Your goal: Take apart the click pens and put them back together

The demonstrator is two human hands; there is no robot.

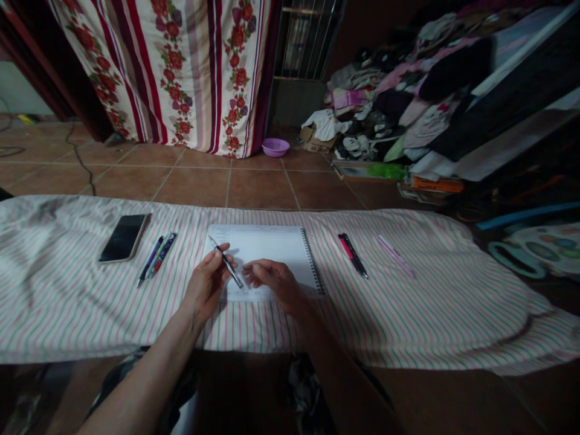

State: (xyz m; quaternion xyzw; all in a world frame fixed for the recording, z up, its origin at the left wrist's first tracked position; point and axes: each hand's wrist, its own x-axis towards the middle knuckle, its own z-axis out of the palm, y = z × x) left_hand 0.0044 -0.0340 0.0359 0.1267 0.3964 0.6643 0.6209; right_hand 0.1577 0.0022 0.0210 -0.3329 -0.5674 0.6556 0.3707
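My left hand (211, 279) holds a slim dark pen (229, 266) with silvery parts between thumb and fingers, above the left half of a spiral notebook (276, 244). The pen slants, its thin tip up and to the left, its thicker end down toward my right hand (272, 279). That hand hovers over the notebook's lower part, close to the pen's lower end, with its fingers loosely bent and apart. I see nothing clearly held in it. The page is mostly white, with faint writing along its top and left, and the spiral binding runs down the right side.
Left of the notebook lie a phone (123, 237) and several pens (158, 258). On the right are red and black pens (352, 255) and a pink pen (396, 256). A striped cloth (426, 320) covers the surface. Beyond it are a purple basin (275, 147) and heaped clothes (385, 90).
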